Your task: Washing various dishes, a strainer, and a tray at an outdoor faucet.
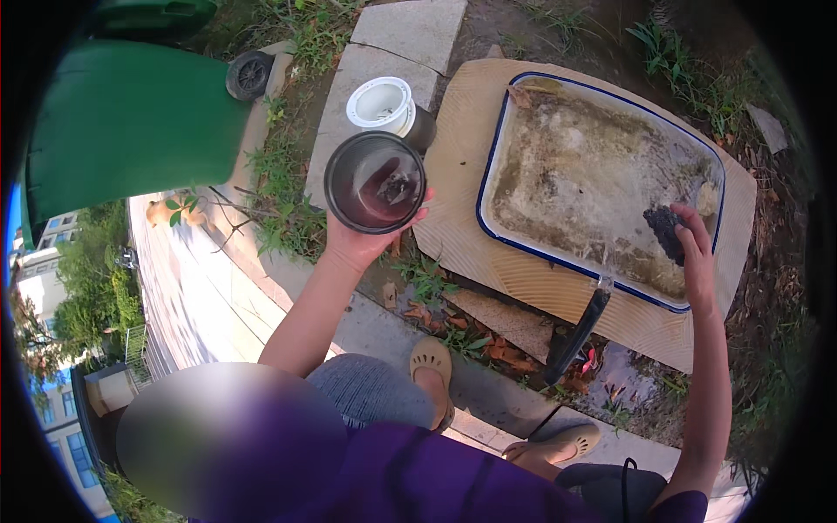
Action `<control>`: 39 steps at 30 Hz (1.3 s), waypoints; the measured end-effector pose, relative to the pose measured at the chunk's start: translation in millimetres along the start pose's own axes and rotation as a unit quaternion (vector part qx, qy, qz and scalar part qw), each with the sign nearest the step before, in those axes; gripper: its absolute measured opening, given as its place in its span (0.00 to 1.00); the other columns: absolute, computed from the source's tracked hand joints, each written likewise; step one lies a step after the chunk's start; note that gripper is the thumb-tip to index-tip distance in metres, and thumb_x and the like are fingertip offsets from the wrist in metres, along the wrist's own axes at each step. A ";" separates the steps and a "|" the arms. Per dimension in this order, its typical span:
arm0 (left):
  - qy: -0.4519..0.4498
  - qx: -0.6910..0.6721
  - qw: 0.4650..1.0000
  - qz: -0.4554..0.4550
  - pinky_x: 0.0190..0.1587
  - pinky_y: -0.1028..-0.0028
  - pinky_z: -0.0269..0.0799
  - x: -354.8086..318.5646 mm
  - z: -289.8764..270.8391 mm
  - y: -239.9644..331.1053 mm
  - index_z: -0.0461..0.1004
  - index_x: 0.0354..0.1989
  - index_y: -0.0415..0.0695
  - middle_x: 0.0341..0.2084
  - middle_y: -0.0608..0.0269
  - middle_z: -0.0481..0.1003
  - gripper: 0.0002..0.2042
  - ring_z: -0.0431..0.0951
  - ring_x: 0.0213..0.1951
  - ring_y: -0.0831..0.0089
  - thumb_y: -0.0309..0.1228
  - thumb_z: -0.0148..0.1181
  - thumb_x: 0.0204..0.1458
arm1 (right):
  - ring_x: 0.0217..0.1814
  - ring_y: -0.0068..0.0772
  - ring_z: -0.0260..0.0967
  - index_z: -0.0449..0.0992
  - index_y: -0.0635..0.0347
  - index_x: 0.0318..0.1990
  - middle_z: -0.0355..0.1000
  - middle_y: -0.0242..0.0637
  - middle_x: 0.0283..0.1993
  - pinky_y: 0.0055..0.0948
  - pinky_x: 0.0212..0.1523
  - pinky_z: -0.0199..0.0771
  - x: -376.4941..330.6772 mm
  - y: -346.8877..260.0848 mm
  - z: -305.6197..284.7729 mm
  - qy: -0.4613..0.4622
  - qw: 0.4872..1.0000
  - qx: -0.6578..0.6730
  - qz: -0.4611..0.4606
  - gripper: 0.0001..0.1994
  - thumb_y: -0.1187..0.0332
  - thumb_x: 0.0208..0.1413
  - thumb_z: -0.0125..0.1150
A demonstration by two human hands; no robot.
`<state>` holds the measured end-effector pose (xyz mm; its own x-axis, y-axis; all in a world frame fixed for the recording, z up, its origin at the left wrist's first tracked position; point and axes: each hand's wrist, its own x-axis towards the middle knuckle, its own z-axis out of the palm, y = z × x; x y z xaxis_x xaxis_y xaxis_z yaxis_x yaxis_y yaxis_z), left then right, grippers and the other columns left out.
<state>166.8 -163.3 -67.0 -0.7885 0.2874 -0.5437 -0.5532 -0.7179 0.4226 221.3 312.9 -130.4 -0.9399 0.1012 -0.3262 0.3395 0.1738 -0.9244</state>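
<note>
My left hand point(353, 247) holds up a round black plastic pot point(344, 179), its fingers wrapped under the base and side. The pot tilts toward me, with a wet reddish-dark sheen inside. My right hand point(696, 253) grips a dark, rough, spongy-looking clump point(664, 234) over the right side of a blue-rimmed white enamel tray point(490, 161). Shallow murky water and brown grime cover the tray's bottom. Clear water runs at its near edge, by the mouth of a black pipe point(579, 336).
Beneath the tray lies a tan ridged board point(460, 109). A white slotted pot point(380, 101) sits beside a dark pot point(424, 129) on stone slabs point(408, 30). At the left stands a green wheeled bin point(131, 122). Leaves and weeds lie near my feet.
</note>
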 end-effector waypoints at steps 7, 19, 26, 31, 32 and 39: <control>0.246 0.075 0.965 0.052 0.47 0.54 0.69 16.9 -96.5 23.2 0.64 0.52 0.48 0.51 0.55 0.68 0.22 0.69 0.51 0.56 0.49 0.40 0.56 | 0.52 0.38 0.64 0.65 0.61 0.53 0.66 0.42 0.52 0.30 0.53 0.63 17.2 7.1 -14.7 0.176 0.967 -0.161 -0.083 0.19 0.74 0.53 0.54; 0.345 0.265 0.897 0.076 0.31 0.62 0.77 63.3 -180.7 40.0 0.65 0.49 0.42 0.42 0.50 0.72 0.15 0.76 0.37 0.58 0.36 0.43 0.57 | 0.52 0.48 0.63 0.72 0.47 0.46 0.66 0.38 0.52 0.40 0.53 0.66 29.7 40.0 -7.1 0.119 0.851 -0.473 -0.195 0.20 0.77 0.42 0.59; 0.482 0.275 0.819 0.146 0.22 0.73 0.70 19.5 -160.9 14.5 0.68 0.37 0.42 0.22 0.64 0.67 0.09 0.70 0.21 0.70 0.33 0.44 0.57 | 0.53 0.48 0.63 0.75 0.51 0.45 0.66 0.40 0.55 0.40 0.53 0.66 67.0 11.8 68.9 0.031 0.870 -0.441 -0.219 0.16 0.70 0.45 0.60; 0.286 0.496 0.811 0.122 0.20 0.83 0.60 -0.8 -84.9 -60.0 0.71 0.34 0.44 0.19 0.72 0.67 0.08 0.66 0.20 0.85 0.33 0.48 0.58 | 0.51 0.42 0.64 0.75 0.48 0.44 0.68 0.34 0.52 0.35 0.52 0.67 32.2 20.6 74.4 -0.067 0.844 -0.468 -0.252 0.15 0.72 0.46 0.59; 0.217 0.562 0.786 0.139 0.22 0.82 0.62 7.4 -76.1 -70.9 0.71 0.36 0.42 0.22 0.70 0.68 0.08 0.67 0.23 0.84 0.32 0.48 0.57 | 0.50 0.42 0.64 0.75 0.48 0.43 0.68 0.33 0.52 0.35 0.52 0.67 29.1 23.1 66.2 -0.077 0.847 -0.471 -0.234 0.15 0.73 0.46 0.59; 0.046 0.784 0.530 0.319 0.38 0.63 0.68 93.0 -16.4 -110.0 0.62 0.53 0.39 0.37 0.53 0.67 0.17 0.71 0.39 0.56 0.29 0.49 0.55 | 0.49 0.45 0.64 0.72 0.53 0.45 0.69 0.36 0.50 0.37 0.52 0.65 53.8 33.7 -8.4 0.118 0.825 -0.528 -0.162 0.15 0.75 0.47 0.55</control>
<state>158.7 -68.0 -176.0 -0.9729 0.2203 0.0698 0.2187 0.7804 0.5858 182.5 332.4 -177.5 -0.9967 0.0476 0.0663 0.0314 0.9735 -0.2266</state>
